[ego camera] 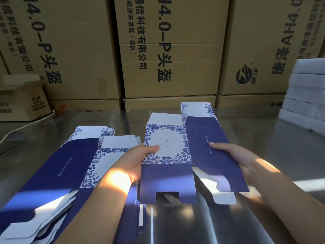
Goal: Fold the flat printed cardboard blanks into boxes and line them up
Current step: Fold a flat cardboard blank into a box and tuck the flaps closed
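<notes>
Evidently the task is at an early stage: no folded printed box and no line of boxes appears anywhere in view. One blank (167,138) is held up over the table (246,217), just right of the stack of flat blanks (66,166), which lies fanned across the table's left side. The held blank appears bent along the crease between its floral panel and its navy panel, so squaring it into a tube seems to be under way. Its end flaps are unfolded and hang toward the viewer. The left hand (135,162) grips the outer edge of the floral panel, thumb laid on the printed face and fingers behind. The right hand (235,159) grips the outer edge of the navy panel in the same manner, thumb on top and fingers beneath. Neither hand touches the stack. Outstanding by judgement: opening this blank fully, closing its flaps, placing it, then working through the stack. Brown cartons (172,50) stand behind the table, and a white pile (306,95), its nature uncertain, sits at the far right.
</notes>
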{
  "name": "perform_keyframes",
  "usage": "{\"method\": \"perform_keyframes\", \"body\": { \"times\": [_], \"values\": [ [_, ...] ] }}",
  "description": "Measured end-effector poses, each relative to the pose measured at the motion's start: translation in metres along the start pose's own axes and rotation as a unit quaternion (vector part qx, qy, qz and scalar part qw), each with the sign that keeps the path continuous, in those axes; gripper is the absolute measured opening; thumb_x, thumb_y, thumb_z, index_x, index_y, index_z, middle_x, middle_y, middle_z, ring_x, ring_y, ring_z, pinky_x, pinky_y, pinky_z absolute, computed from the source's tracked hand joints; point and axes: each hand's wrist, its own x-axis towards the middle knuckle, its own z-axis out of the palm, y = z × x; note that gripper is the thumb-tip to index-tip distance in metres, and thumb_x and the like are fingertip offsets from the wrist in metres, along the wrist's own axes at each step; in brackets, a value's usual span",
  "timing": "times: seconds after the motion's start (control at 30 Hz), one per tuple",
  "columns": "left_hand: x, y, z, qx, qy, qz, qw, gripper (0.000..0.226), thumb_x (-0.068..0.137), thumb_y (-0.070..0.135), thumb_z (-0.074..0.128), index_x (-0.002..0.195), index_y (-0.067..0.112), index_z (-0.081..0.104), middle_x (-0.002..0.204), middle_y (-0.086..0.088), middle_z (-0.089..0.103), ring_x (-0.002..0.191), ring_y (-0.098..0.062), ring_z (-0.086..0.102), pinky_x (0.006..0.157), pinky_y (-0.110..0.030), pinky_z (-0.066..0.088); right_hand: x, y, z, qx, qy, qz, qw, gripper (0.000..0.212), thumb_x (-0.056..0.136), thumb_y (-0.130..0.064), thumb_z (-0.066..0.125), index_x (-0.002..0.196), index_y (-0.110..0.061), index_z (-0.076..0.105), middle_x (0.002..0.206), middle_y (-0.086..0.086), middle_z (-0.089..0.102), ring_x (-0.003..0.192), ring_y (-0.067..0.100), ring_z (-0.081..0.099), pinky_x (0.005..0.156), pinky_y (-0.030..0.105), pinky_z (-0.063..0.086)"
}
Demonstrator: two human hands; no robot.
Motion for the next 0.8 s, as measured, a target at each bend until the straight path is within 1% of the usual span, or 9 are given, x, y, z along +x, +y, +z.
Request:
{"method": "perform_keyframes", "body": {
  "times": [0.13,0.3,0.4,0.47,0.57,0.63,0.7,0.77,0.8],
  "values": [
    [0.001,0.0,0.0,-0.004,-0.005,0.001,1.0,0.027,0.087,0.005,0.059,0.114,0.009,0.061,0.092,-0.013,0.073,0.072,-0.026,0.072,0.059,-0.042,0.059,0.0,-0.002,-0.001,-0.013,0.001,-0.004,1.0,0.027,0.067,-0.023,0.076,0.09,-0.008,0.076,0.1,0.016,0.072,0.074,0.03,0.072,0.059,0.037,0.057],
    [0.001,0.0,0.0,-0.001,-0.004,-0.007,1.0,0.019,0.087,0.008,0.058,0.104,0.006,0.066,0.087,-0.014,0.073,0.069,-0.026,0.071,0.06,-0.042,0.059,-0.004,-0.005,0.003,-0.012,0.006,-0.032,0.999,0.018,0.068,-0.023,0.074,0.077,-0.008,0.079,0.09,0.016,0.074,0.069,0.028,0.072,0.053,0.033,0.056],
    [-0.002,0.003,-0.001,-0.04,-0.043,-0.023,0.998,0.028,0.092,0.018,0.052,0.087,0.005,0.077,0.09,-0.014,0.073,0.072,-0.026,0.072,0.056,-0.038,0.059,-0.004,-0.01,0.006,0.013,0.046,-0.071,0.996,0.023,0.079,-0.025,0.067,0.08,-0.004,0.077,0.082,0.014,0.074,0.062,0.025,0.071,0.049,0.027,0.054],
    [-0.002,0.004,-0.001,-0.053,-0.055,0.01,0.997,0.037,0.094,0.022,0.05,0.073,0.01,0.078,0.084,-0.009,0.074,0.067,-0.021,0.072,0.05,-0.03,0.056,-0.005,-0.01,0.01,0.061,0.058,-0.105,0.991,0.027,0.089,-0.026,0.056,0.082,-0.005,0.071,0.069,0.01,0.072,0.052,0.022,0.068,0.044,0.021,0.051],
    [-0.004,0.004,0.001,-0.101,-0.061,0.031,0.993,0.045,0.094,0.023,0.05,0.061,0.008,0.076,0.071,-0.007,0.072,0.059,-0.017,0.069,0.051,-0.027,0.057,-0.01,-0.006,0.018,0.154,0.012,-0.156,0.975,0.034,0.087,-0.028,0.053,0.061,-0.016,0.071,0.057,0.003,0.063,0.044,0.017,0.059,0.045,0.018,0.045],
    [-0.005,0.004,0.003,-0.125,-0.06,0.035,0.99,0.042,0.095,0.023,0.05,0.066,0.007,0.076,0.072,-0.008,0.071,0.061,-0.018,0.07,0.051,-0.028,0.056,-0.013,-0.004,0.026,0.174,-0.026,-0.158,0.972,0.037,0.084,-0.038,0.056,0.056,-0.02,0.072,0.059,0.0,0.061,0.049,0.015,0.058,0.052,0.021,0.044],
    [-0.009,0.005,0.006,-0.143,-0.058,0.034,0.987,0.032,0.095,0.024,0.051,0.081,0.006,0.073,0.077,-0.009,0.072,0.064,-0.019,0.07,0.051,-0.028,0.056,-0.014,-0.004,0.03,0.157,-0.024,-0.16,0.974,0.034,0.089,-0.046,0.052,0.082,-0.026,0.078,0.072,-0.003,0.072,0.062,0.012,0.068,0.065,0.024,0.052],
    [-0.011,0.005,0.007,-0.175,-0.074,0.026,0.981,0.031,0.096,0.031,0.05,0.1,0.005,0.066,0.086,-0.011,0.073,0.072,-0.021,0.071,0.053,-0.03,0.056,-0.011,-0.004,0.029,0.102,0.014,-0.182,0.978,0.04,0.089,-0.054,0.048,0.121,-0.036,0.063,0.103,-0.009,0.072,0.095,0.012,0.068,0.09,0.035,0.048],
    [-0.012,0.005,0.008,-0.181,-0.087,0.024,0.979,0.036,0.096,0.036,0.048,0.109,0.006,0.064,0.093,-0.012,0.072,0.078,-0.022,0.072,0.056,-0.031,0.057,-0.01,-0.003,0.029,0.067,0.014,-0.194,0.979,0.046,0.089,-0.058,0.045,0.129,-0.039,0.055,0.115,-0.011,0.068,0.107,0.015,0.063,0.098,0.039,0.043]
  ]
}}
